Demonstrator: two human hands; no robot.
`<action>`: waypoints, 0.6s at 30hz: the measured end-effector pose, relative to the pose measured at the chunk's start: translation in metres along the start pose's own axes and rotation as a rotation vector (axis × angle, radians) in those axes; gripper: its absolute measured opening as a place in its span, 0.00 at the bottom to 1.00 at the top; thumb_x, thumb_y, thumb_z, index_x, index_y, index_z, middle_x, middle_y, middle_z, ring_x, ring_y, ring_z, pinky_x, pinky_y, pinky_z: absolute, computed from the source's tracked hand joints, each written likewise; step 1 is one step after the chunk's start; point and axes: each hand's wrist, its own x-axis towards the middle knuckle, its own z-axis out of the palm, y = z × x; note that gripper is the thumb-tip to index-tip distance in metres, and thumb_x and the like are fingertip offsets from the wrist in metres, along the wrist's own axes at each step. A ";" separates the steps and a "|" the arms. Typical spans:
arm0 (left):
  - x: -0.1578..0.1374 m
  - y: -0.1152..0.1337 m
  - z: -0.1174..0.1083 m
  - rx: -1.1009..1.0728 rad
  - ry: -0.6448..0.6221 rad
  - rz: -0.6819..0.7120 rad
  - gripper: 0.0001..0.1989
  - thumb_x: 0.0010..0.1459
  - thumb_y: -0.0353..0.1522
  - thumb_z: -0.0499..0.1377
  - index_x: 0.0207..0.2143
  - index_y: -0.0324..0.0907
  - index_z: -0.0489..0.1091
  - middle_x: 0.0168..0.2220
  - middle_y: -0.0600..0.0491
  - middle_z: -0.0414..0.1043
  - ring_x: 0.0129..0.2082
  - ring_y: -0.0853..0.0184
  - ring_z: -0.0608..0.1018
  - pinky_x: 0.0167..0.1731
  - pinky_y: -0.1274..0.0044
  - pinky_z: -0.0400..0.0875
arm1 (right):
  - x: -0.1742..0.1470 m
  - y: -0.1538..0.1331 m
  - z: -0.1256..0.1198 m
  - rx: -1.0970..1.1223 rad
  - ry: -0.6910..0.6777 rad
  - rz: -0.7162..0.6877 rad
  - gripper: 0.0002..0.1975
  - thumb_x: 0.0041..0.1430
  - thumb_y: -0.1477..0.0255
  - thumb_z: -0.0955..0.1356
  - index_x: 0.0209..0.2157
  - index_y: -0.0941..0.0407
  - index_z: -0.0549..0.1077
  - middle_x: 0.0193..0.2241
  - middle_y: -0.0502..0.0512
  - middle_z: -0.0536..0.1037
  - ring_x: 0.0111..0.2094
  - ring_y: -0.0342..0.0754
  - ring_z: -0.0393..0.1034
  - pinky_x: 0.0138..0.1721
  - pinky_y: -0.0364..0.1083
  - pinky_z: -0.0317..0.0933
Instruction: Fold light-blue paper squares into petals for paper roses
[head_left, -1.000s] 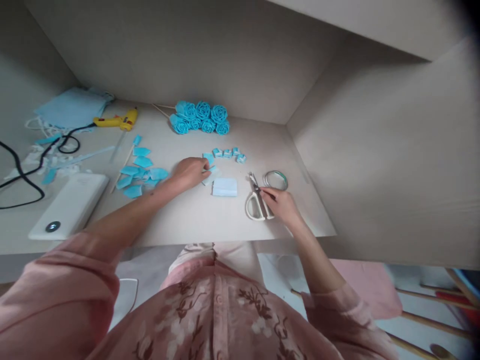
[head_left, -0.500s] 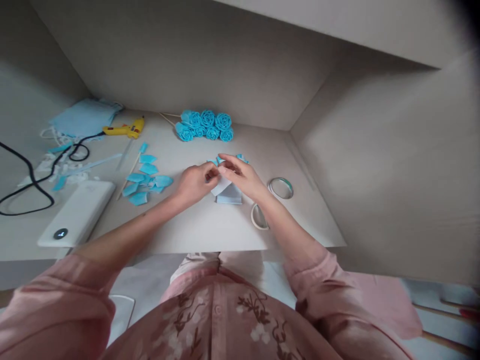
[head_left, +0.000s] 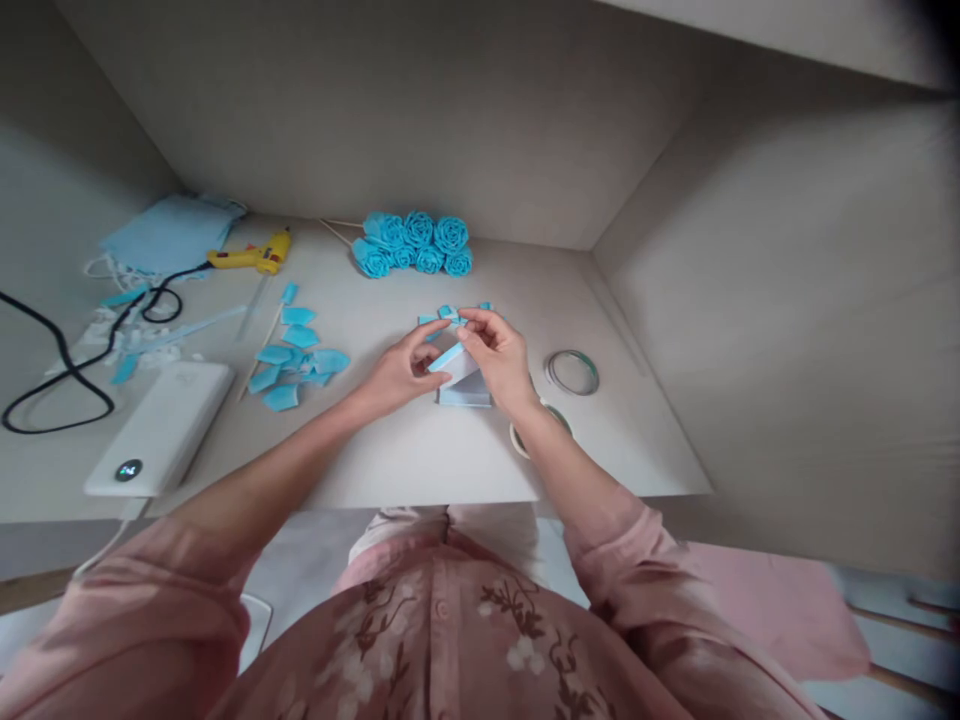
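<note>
Between my hands is a folded piece of blue-and-white sheet [head_left: 461, 367], its white side partly showing and a blue edge along the top. My right hand [head_left: 501, 358] pinches its upper corner between thumb and fingers. My left hand [head_left: 405, 370] has its thumb against the lower left edge, with the index finger reaching up toward the right fingertips. Just below lies a pale grey-blue flat piece [head_left: 465, 393] on the table. Small blue cut pieces [head_left: 448, 313] sit right behind my fingertips, partly hidden by them.
Blue rosettes on sticks [head_left: 418, 232] lie at the back. On the left are blue petal-shaped pieces [head_left: 300, 335], a yellow glue gun [head_left: 259, 255], face masks [head_left: 169, 235], a black cable [head_left: 56, 345] and a white power bank [head_left: 161, 425]. Tape rolls [head_left: 571, 372] lie right; one is partly behind my right forearm.
My left fingers have spread apart and lowered along the sheet piece, whose blue edge now shows. My right hand stays pinched on it. The view has shifted slightly.
</note>
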 end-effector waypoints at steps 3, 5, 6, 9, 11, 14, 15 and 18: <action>0.001 -0.001 -0.001 -0.111 0.055 -0.035 0.33 0.53 0.33 0.64 0.60 0.40 0.62 0.29 0.58 0.70 0.25 0.74 0.70 0.26 0.81 0.65 | -0.003 -0.004 0.002 0.008 -0.013 0.055 0.17 0.56 0.57 0.71 0.43 0.51 0.76 0.33 0.51 0.75 0.33 0.45 0.68 0.35 0.45 0.63; 0.003 -0.001 -0.003 -0.162 0.096 -0.047 0.30 0.53 0.34 0.64 0.59 0.39 0.63 0.29 0.57 0.70 0.25 0.74 0.71 0.25 0.81 0.66 | -0.004 -0.006 0.003 0.077 -0.033 0.125 0.21 0.58 0.52 0.68 0.45 0.51 0.75 0.36 0.53 0.77 0.35 0.46 0.70 0.36 0.47 0.65; 0.004 -0.002 -0.003 -0.179 0.109 -0.047 0.30 0.53 0.34 0.64 0.58 0.39 0.64 0.29 0.57 0.71 0.25 0.74 0.71 0.25 0.82 0.66 | -0.003 -0.007 0.003 0.121 -0.048 0.165 0.23 0.58 0.50 0.66 0.46 0.52 0.75 0.37 0.54 0.77 0.35 0.47 0.71 0.36 0.47 0.66; 0.006 -0.004 -0.005 -0.212 0.130 -0.033 0.31 0.52 0.35 0.65 0.57 0.39 0.64 0.30 0.57 0.72 0.25 0.74 0.71 0.23 0.82 0.65 | -0.002 -0.006 0.003 0.200 -0.085 0.249 0.27 0.58 0.46 0.64 0.46 0.53 0.75 0.37 0.56 0.78 0.34 0.48 0.72 0.33 0.47 0.67; 0.007 -0.004 -0.005 -0.226 0.130 -0.029 0.30 0.51 0.36 0.65 0.56 0.39 0.64 0.30 0.57 0.72 0.25 0.74 0.71 0.22 0.82 0.65 | -0.001 -0.005 0.003 0.196 -0.096 0.265 0.27 0.56 0.47 0.65 0.45 0.54 0.77 0.36 0.56 0.78 0.34 0.48 0.72 0.30 0.47 0.66; 0.007 -0.004 -0.006 -0.235 0.114 -0.033 0.31 0.51 0.37 0.66 0.56 0.39 0.64 0.30 0.56 0.72 0.24 0.74 0.71 0.22 0.82 0.65 | -0.001 -0.005 0.002 0.173 -0.128 0.270 0.23 0.52 0.54 0.69 0.45 0.54 0.78 0.38 0.56 0.78 0.36 0.49 0.71 0.31 0.47 0.67; 0.007 -0.004 -0.006 -0.237 0.110 -0.035 0.31 0.52 0.37 0.66 0.57 0.39 0.64 0.30 0.56 0.72 0.24 0.74 0.71 0.22 0.82 0.65 | -0.001 -0.005 0.002 0.169 -0.140 0.272 0.22 0.51 0.57 0.70 0.45 0.53 0.78 0.39 0.55 0.78 0.37 0.49 0.71 0.32 0.47 0.67; 0.006 -0.006 -0.005 -0.246 0.097 -0.044 0.31 0.52 0.37 0.66 0.57 0.39 0.64 0.30 0.56 0.72 0.24 0.74 0.71 0.23 0.82 0.65 | -0.001 -0.002 0.002 0.152 -0.152 0.270 0.19 0.47 0.64 0.72 0.43 0.52 0.79 0.36 0.52 0.78 0.36 0.48 0.71 0.36 0.47 0.66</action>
